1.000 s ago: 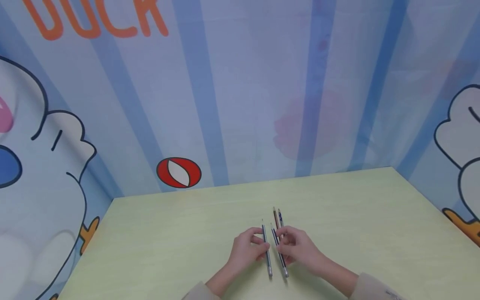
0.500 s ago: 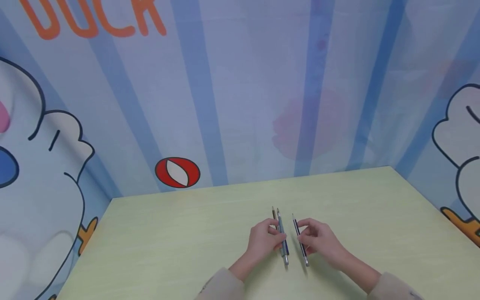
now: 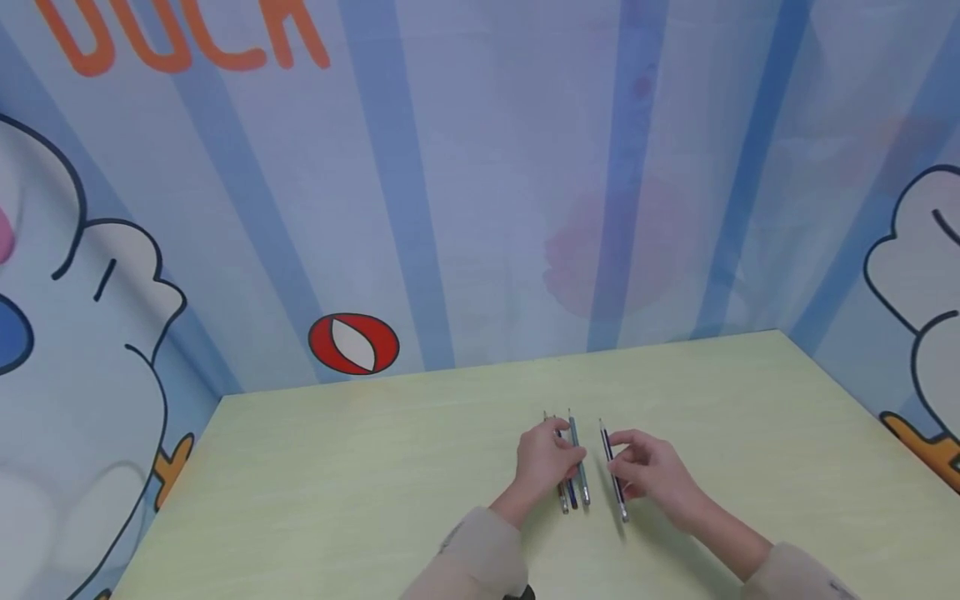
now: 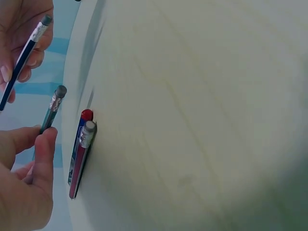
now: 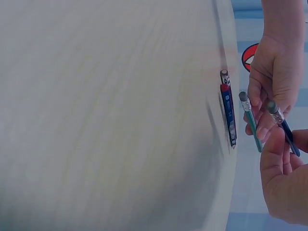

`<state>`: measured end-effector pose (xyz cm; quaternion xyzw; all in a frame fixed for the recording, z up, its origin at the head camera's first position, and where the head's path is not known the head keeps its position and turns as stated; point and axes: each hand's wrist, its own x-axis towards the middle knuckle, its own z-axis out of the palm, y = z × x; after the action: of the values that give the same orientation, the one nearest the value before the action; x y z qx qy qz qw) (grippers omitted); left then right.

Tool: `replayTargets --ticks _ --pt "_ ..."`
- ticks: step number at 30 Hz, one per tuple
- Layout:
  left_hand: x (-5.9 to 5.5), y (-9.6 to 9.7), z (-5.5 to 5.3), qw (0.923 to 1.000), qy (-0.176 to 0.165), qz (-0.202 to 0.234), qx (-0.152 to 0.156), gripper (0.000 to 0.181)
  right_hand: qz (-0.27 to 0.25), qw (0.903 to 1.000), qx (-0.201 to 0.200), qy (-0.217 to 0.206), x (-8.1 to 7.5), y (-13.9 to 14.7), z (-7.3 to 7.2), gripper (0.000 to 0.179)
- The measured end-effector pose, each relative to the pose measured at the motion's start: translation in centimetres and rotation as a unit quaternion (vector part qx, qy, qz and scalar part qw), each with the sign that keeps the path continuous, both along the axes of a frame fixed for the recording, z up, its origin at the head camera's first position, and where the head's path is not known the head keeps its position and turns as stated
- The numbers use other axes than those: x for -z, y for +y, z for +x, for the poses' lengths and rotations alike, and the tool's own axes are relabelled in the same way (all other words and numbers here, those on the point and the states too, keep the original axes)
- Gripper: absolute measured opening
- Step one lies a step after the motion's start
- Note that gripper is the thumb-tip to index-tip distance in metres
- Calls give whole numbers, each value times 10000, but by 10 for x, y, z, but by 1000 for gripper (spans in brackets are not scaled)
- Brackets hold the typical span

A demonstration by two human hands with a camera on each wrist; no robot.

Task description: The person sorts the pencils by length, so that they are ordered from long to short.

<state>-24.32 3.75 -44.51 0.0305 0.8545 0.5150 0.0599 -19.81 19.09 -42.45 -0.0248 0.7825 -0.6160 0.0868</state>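
My left hand (image 3: 546, 460) pinches a teal pencil (image 4: 52, 113) between thumb and fingers, its eraser end toward me. To its right, my right hand (image 3: 656, 477) pinches a dark blue striped pencil (image 3: 618, 492) with a silver ferrule, tilted over the table. Two more lie side by side on the table: a dark red pencil (image 4: 81, 161) with a grey eraser, and a blue pencil (image 5: 229, 115) with a red end. In the head view the left hand partly covers these two. The teal pencil runs alongside them on their right, a small gap from the dark blue one.
The pale yellow-green table (image 3: 360, 475) reaches back to a blue striped cloth backdrop (image 3: 495, 208) with cartoon prints. A printed red ball (image 3: 382, 343) shows on it above the table's rear edge. Beige sleeves (image 3: 480, 554) cover both forearms.
Both hands have moved right and a little farther forward with their pencils. The left hand's teal pencil has passed over the two lying pencils to their right side; the right hand's pencil has moved away from them.
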Motion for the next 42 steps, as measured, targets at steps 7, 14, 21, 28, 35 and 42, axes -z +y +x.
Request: replayTargets --ticks 7,14,21,28,35,42 --pt "-3 8 -5 9987 60 -496 -43 43 -7 10000 70 -33 2 3 -1 42" --pt "-2 14 -5 9951 231 -951 153 42 -30 9999 105 -41 3 5 -2 41" --pt "4 20 -5 9880 557 -1390 366 35 -35 9999 98 -61 4 6 -2 40" --pt "4 25 -6 9762 614 -2032 452 28 -21 9999 78 -66 7 7 -3 40" --pt "1 25 -4 9541 895 -2810 514 25 -54 9999 84 -102 7 8 -3 40" --pt "6 18 -7 9378 1175 -3236 449 21 49 9995 216 -203 6 9 -2 38"
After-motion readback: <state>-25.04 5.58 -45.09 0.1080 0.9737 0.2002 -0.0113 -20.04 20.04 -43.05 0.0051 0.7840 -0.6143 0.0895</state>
